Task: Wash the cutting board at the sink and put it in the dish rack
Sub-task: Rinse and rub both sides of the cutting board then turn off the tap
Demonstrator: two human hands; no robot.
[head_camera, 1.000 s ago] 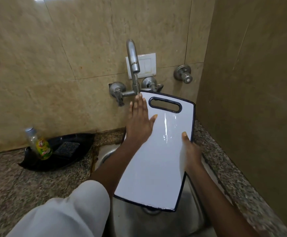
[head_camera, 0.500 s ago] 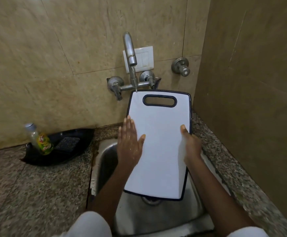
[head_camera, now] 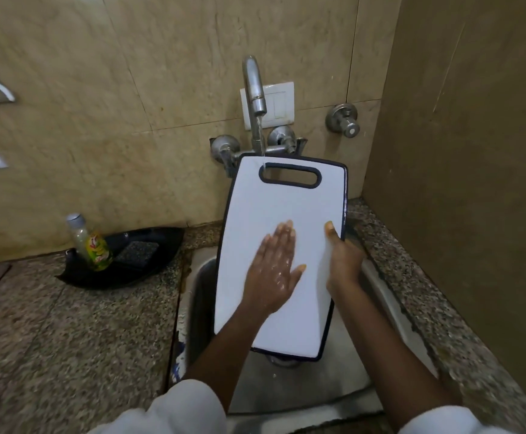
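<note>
We've got the white plastic cutting board w/ dark rim (head_camera: 274,245) running lengthwise away from us, handle end under the tap; right hand (head_camera: 344,261) grips its right edge, left hand (head_camera: 274,270) flat, fingers spread, on its face.

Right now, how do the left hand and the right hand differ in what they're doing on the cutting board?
The left hand lies flat and open on the white face of the cutting board, fingers spread; the right hand is closed on the board's right edge, thumb on top. The left hand rests mid-board, the right at the rim. Both touch the board over the sink, below the running tap.
</note>
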